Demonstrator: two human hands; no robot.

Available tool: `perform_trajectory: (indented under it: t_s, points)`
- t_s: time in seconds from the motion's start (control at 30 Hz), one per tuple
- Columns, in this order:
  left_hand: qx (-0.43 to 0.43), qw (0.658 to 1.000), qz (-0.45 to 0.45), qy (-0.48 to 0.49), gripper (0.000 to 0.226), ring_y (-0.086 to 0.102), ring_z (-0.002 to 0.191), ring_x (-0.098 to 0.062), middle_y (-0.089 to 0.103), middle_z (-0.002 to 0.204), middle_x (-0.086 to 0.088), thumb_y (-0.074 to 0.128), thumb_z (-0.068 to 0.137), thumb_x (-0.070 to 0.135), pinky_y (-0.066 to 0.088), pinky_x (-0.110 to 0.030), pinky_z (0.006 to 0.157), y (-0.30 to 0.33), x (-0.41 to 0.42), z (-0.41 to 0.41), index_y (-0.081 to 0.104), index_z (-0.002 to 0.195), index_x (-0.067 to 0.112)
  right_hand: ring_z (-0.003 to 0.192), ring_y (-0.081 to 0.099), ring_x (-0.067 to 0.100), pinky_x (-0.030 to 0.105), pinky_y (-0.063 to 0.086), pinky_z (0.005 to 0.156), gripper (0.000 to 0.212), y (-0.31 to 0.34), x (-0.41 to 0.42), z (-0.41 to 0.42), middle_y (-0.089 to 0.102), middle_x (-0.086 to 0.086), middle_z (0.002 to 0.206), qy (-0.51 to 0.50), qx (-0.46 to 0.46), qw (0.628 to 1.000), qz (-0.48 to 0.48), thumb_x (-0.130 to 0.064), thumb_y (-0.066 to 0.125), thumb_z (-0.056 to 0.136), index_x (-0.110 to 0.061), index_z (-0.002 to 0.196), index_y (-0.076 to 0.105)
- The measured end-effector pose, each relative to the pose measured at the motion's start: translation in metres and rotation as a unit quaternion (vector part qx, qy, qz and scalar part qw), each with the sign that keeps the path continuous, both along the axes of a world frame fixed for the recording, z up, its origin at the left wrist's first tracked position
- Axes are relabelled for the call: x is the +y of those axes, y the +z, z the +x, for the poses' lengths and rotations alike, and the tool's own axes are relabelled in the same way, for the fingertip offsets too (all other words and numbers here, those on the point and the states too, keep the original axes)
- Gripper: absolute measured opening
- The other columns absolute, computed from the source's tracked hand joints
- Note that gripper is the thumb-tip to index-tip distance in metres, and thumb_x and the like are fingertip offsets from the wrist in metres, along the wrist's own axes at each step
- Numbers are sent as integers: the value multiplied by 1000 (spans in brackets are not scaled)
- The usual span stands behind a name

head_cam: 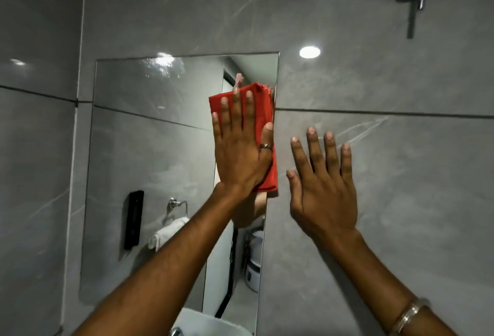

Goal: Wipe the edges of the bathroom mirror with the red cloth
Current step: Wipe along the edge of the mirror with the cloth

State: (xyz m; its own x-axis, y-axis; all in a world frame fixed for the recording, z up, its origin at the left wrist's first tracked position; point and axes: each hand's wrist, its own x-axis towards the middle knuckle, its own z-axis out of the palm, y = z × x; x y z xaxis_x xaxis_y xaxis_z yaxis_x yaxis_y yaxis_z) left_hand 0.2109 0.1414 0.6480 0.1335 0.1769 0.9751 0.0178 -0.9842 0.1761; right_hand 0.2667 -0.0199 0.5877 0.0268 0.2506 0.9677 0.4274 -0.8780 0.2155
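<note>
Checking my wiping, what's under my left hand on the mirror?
The red cloth, folded, pressed flat by the left hand at the mirror's right edge. The glass beneath is covered.

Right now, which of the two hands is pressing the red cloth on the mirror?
The left hand, wearing a ring, presses the red cloth flat along the mirror's right edge. The right hand, with a bangle at its wrist, lies bare on the wall tile.
</note>
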Motion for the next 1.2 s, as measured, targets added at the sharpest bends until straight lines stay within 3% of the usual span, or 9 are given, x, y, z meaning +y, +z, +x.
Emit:
perform_trajectory:
  t_s: [0.23, 0.47, 0.6, 0.67, 0.8, 0.93, 1.07, 1.2]
  points:
    - [15, 999, 49, -13, 70, 7, 161, -36, 13, 172, -16, 32, 106, 49, 6, -56, 130, -78, -12, 0, 18, 162, 9, 164, 3, 34, 55, 1, 132, 67, -35, 3, -2, 3, 10, 177, 7, 19, 1000, 10, -47, 25, 109, -23, 169, 7]
    - [22, 998, 55, -5, 70, 15, 157, -42, 25, 167, -23, 25, 106, 51, 9, -59, 128, -158, -8, 8, 25, 159, 4, 160, 19, 40, 56, 6, 130, 64, -93, 0, -6, 21, 15, 174, 0, 31, 1000, -7, -47, 28, 110, -22, 167, 19]
    - [29, 999, 36, 1, 74, -8, 158, -27, 18, 167, -19, 31, 106, 51, 2, -54, 130, -219, -5, 12, 7, 163, 11, 158, 25, 43, 58, 9, 129, 63, -121, 2, -4, 29, 17, 171, -20, 23, 1000, 1, -45, 34, 109, -20, 166, 26]
    - [39, 999, 36, -5, 77, -11, 159, -24, 13, 168, -16, 32, 105, 53, 1, -52, 130, -259, -6, 10, -6, 163, 21, 157, 26, 44, 59, 9, 129, 63, -137, 5, -5, 30, 17, 170, -33, 22, 999, 5, -45, 36, 109, -20, 166, 26]
    - [59, 997, 53, -23, 77, -7, 161, -27, -10, 174, -2, 33, 104, 55, 0, -50, 130, -331, -5, 6, -6, 164, 25, 157, 19, 44, 58, 3, 130, 65, -172, 8, -7, 29, 17, 171, -30, 29, 999, -11, -43, 37, 107, -22, 167, 23]
    - [77, 995, 63, -22, 74, -6, 162, -26, -11, 174, 1, 29, 105, 57, 2, -47, 131, -386, -5, -2, -2, 164, 25, 158, 13, 42, 56, -2, 131, 67, -181, 10, -7, 26, 15, 172, -34, 36, 999, -14, -42, 39, 107, -22, 168, 20]
    - [85, 995, 56, -20, 72, -4, 162, -24, -9, 174, 1, 28, 106, 55, 7, -48, 129, -396, -5, -10, -1, 165, 25, 160, 12, 38, 55, -1, 131, 70, -173, 8, -15, 6, 9, 175, -12, 49, 999, -12, -42, 41, 107, -23, 168, 13]
    - [111, 993, 26, -17, 71, -5, 162, -24, -9, 174, -1, 25, 107, 53, 5, -48, 129, -353, -9, -13, -1, 165, 22, 164, 6, 32, 51, -3, 132, 65, -166, -2, -28, 0, 5, 177, 14, 105, 994, -40, -44, 31, 108, -23, 168, 16]
